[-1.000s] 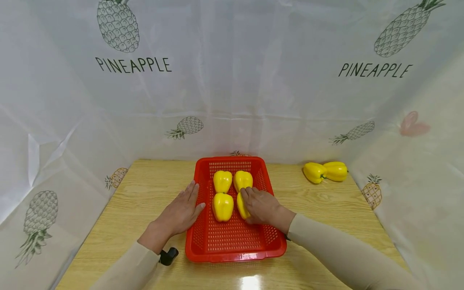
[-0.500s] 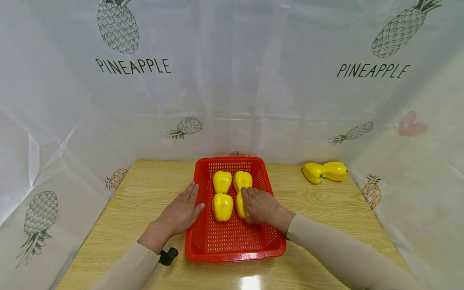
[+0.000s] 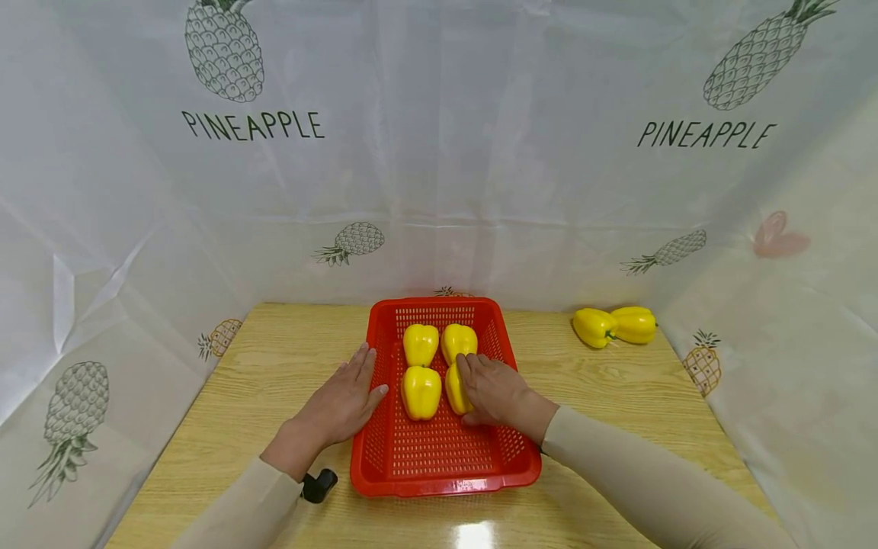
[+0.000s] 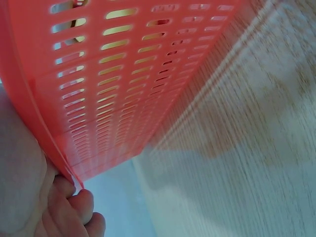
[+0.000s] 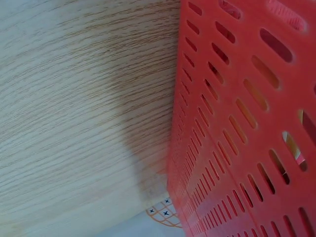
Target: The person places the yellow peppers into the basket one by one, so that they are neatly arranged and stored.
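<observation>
The right hand (image 3: pixel 497 393) curls over a yellow bell pepper (image 3: pixel 456 389) lying under its fingers inside the red basket (image 3: pixel 439 465). The left hand (image 3: pixel 343 400) rests flat, fingers straight, against the basket's left rim.

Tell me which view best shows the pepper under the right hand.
The head view: the yellow pepper lies in the red basket, partly covered by the right hand. Both wrist views show only the basket's slotted wall and the table; the pepper cannot be made out there.
</observation>
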{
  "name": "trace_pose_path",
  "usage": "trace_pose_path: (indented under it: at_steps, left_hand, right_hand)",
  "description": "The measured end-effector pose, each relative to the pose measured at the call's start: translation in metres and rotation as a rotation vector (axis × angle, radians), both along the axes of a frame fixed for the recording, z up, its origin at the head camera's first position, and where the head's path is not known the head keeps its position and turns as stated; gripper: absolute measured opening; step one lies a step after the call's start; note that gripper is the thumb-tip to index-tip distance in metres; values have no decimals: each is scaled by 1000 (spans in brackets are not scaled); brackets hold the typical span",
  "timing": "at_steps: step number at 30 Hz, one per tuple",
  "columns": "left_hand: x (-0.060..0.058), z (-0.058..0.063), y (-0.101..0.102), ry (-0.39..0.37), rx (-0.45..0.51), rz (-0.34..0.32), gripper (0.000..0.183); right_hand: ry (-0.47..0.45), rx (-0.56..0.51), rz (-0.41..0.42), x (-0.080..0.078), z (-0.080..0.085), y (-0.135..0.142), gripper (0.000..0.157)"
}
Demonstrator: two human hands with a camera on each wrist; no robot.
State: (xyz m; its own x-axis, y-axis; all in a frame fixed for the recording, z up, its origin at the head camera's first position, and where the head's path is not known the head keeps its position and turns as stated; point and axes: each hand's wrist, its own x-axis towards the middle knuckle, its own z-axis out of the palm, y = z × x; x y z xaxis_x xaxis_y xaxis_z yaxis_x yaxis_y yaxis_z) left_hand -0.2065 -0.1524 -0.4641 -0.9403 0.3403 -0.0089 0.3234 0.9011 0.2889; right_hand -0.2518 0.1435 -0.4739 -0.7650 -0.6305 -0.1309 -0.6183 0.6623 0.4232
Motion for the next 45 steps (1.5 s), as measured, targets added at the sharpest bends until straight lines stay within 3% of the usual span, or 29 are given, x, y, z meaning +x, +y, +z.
trace_pose_path:
  at_steps: [12,18,24,35,45]
  left_hand:
    - [1,3,2,29,-55,1,78]
    - [1,5,4,44,-97,-5,77]
    - [1,4,4,44,-104,-5,76]
    - [1,5,4,54,-93,-5,75]
    - [4,7,4,47,-93,-9,75]
  right_hand:
    - [60,-71,54,1,-1,2,117]
    - [55,-201,72,2,2,5,114]
    - [64,-328,115,0,19,14,108]
    - [234,-462,32,-23,57,62,91]
    - [383,-511,-22,-47,53,114,81]
